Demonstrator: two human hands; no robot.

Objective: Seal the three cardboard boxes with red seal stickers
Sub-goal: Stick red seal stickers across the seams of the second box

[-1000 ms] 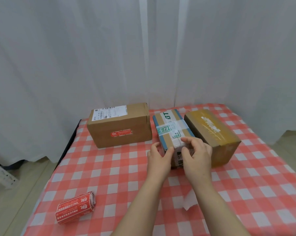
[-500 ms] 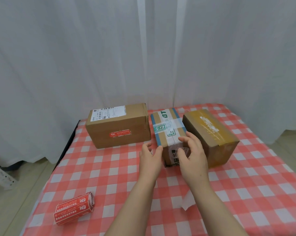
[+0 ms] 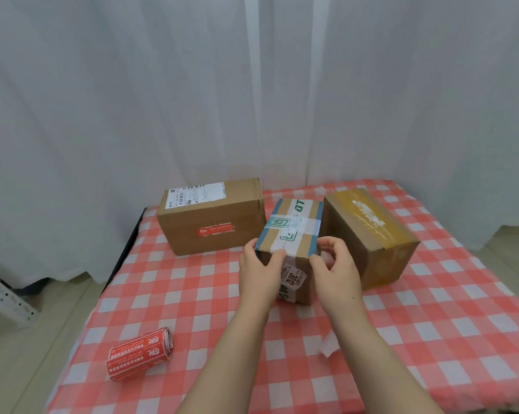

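Three cardboard boxes stand at the back of the checked table. The left box [image 3: 237, 201] carries a red seal sticker [image 3: 215, 230] on its front face. My left hand [image 3: 259, 273] grips the near left corner of the middle box [image 3: 294, 225], which has blue-and-white tape, and my right hand [image 3: 336, 267] grips its near right corner. Its front face with a printed label shows between my hands. The right box [image 3: 368, 228], sealed with yellow tape, stands angled right beside it. A roll of red seal stickers [image 3: 139, 355] lies at the near left.
A scrap of white backing paper [image 3: 328, 345] lies by my right forearm. The red-and-white cloth [image 3: 192, 294] covers the table, whose left edge drops to the floor. White curtains hang close behind the boxes. A metal rack corner [image 3: 4, 297] stands at far left.
My hands have shifted from the front face of the middle box to its two near corners, and the box has turned a little, so its labelled front now shows.
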